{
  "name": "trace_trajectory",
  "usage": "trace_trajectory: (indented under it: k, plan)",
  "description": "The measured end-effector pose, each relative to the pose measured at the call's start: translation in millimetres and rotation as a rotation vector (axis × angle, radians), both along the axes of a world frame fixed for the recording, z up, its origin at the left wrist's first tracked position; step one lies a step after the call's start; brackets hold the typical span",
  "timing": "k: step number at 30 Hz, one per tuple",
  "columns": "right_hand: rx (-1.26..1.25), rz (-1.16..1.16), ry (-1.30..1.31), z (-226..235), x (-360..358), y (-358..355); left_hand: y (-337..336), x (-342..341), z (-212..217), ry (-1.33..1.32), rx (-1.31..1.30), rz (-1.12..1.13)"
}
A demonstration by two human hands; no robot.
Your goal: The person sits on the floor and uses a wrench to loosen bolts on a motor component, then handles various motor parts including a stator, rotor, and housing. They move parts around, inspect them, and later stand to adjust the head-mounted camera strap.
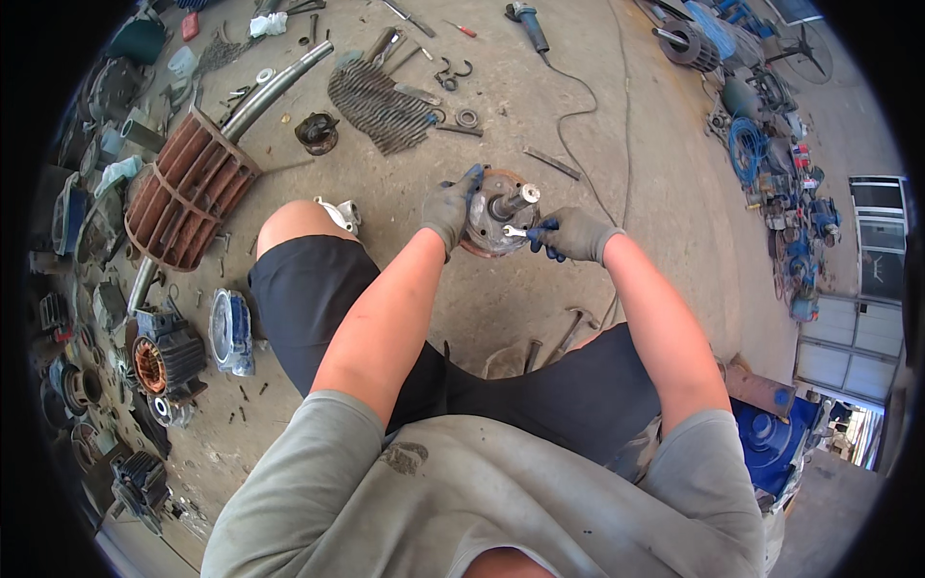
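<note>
In front of me a round, rusty-rimmed metal flange [479, 234] rests between my hands, with a short shaft [520, 198] sticking up from its middle. My left hand [447, 212], in a grey and dark blue glove, is closed on its left edge. A small silver wrench [515, 231] is in my gloved right hand [575, 237], its head at the lower right part of the flange face, apparently on a bolt. The fingers of the right hand are curled around the wrench's handle.
A large rusty rotor [188, 193] with a long shaft lies at the left, near motor housings [166, 352]. Beyond the flange are a grey ribbed mat [376, 104], a flat metal bar [552, 164] and a corded angle grinder [528, 27]. A hammer [575, 328] lies between my legs.
</note>
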State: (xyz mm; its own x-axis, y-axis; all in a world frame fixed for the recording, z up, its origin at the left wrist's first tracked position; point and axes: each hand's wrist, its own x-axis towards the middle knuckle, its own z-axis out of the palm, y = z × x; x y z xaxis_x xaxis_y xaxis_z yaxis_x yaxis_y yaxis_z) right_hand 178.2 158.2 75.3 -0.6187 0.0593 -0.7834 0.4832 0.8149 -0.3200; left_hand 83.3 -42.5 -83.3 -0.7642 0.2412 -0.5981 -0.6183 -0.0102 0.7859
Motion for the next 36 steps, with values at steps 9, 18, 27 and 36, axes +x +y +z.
trace_trajectory:
  k: [9,18,27,36]
  plan:
    - [0.060,-0.029,0.006,5.6,1.9,-6.0,-2.5,-0.9,21.8,0.046,-0.065,-0.155]
    - [0.078,-0.006,0.156,-31.5,18.8,3.7,-5.0,2.0,24.8,0.103,-0.123,-0.093]
    - [-0.282,-1.325,0.246,-89.9,87.2,-105.5,4.0,10.8,14.2,0.171,-0.269,0.059]
    - [-0.850,-1.098,-0.043,-76.6,76.4,-59.6,-0.8,6.0,16.6,0.189,-0.245,-0.184]
